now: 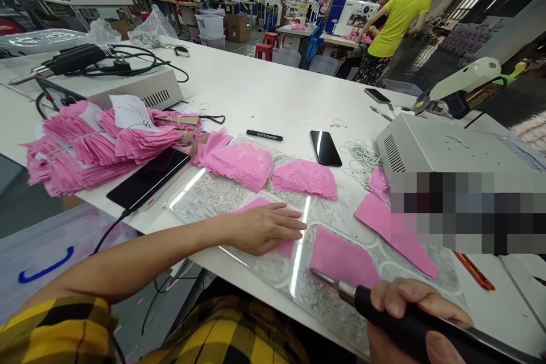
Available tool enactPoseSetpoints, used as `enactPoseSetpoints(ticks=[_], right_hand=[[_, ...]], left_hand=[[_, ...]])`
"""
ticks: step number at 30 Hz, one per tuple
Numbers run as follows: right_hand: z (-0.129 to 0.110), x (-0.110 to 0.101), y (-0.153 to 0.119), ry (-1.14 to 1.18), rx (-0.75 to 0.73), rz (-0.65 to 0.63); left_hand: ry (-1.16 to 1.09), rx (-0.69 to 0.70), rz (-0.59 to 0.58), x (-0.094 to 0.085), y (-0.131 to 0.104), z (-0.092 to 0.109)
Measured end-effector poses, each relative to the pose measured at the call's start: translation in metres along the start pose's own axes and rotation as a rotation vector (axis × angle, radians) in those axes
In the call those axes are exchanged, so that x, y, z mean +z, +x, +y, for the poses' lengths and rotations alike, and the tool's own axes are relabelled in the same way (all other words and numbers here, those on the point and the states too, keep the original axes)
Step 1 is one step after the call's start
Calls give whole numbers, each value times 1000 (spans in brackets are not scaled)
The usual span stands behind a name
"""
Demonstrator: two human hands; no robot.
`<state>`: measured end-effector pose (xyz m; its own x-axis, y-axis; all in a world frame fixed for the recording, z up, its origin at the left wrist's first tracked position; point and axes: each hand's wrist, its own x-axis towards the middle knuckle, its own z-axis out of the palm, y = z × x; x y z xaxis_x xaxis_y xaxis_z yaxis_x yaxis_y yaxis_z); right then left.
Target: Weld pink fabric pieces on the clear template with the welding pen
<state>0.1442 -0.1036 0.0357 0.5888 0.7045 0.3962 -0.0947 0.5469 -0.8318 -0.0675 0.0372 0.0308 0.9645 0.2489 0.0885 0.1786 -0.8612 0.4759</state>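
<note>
My left hand (267, 228) lies flat, fingers stretched, over a pink fabric piece (285, 247) on a clear patterned template board (273, 273). My right hand (416, 318) is wrapped round the black handle of a metal-tipped hot tool (347, 293), its tip over the lower edge of another pink piece (341, 253). Two pink lace pieces (243, 162) (305, 178) lie on the board's far part. A larger pink piece (394, 233) rests at the right of the board.
Bundled pink fabric (98, 139), a tablet (149, 179) and a grey box (140, 88) stand left. A phone (325, 148), a marker (264, 135) and green string (360, 159) lie beyond the board. Right are a grey unit (464, 145) and orange tweezers (473, 270). A person in yellow (403, 23) stands behind.
</note>
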Motion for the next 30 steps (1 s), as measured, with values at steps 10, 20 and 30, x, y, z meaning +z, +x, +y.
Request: enactPoseSetpoints(ticks=[10,20,30], right_hand=[[7,22,-2,25,6,-53],[10,27,-1,1,3,-79],[15,28,0,11,17,-87]], left_hand=[[67,6,-21,14,-34,-6],[88,38,10,21,-35,-8],[100,35,23,23,-35,-7]])
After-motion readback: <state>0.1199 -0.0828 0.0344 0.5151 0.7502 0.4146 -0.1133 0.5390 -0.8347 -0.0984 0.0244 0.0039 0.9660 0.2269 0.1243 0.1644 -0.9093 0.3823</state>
